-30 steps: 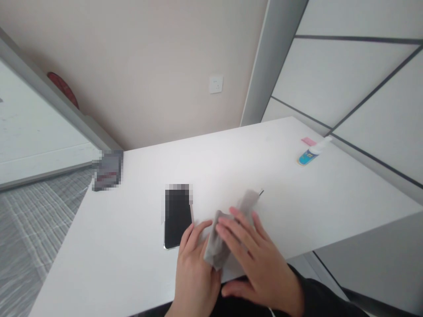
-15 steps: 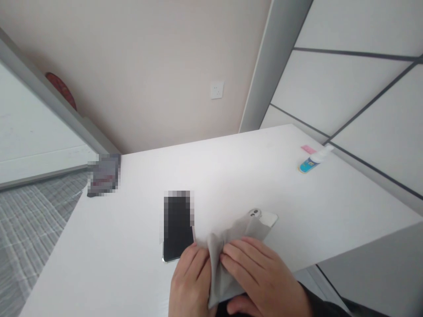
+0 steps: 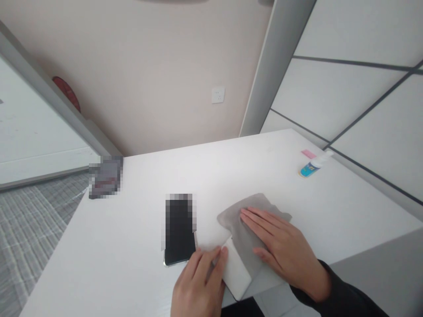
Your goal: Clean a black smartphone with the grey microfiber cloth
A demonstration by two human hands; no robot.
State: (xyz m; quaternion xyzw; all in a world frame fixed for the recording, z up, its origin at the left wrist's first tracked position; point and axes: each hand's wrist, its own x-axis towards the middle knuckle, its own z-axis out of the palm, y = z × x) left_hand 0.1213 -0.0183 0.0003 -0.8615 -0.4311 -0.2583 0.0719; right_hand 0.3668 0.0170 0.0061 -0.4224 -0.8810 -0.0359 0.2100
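Observation:
A white smartphone point(image 3: 236, 272) lies back up at the front of the white desk, its upper part hidden by a grey cloth point(image 3: 257, 203). My left hand point(image 3: 200, 279) grips the phone's left edge, thumb on the back and fingers at the side. Flat on top of the cloth rests my right hand point(image 3: 280, 246), its fingers stretched forward and the thumb apart, pressing the cloth over the phone. Just left of the cloth, a second phone point(image 3: 180, 235) lies with its dark screen up.
At the right back stand a small spray bottle point(image 3: 310, 167) with a blue label and a pink slip point(image 3: 308, 153). A blurred dark packet point(image 3: 106, 177) sits at the desk's point(image 3: 139, 185) left back corner. A panelled cabinet front point(image 3: 337, 97) borders the right side.
The cloth, bunched between both hands before, is now spread over the phone's upper part. My right hand has moved forward and flattened; my left hand has gone from the cloth to the phone's edge.

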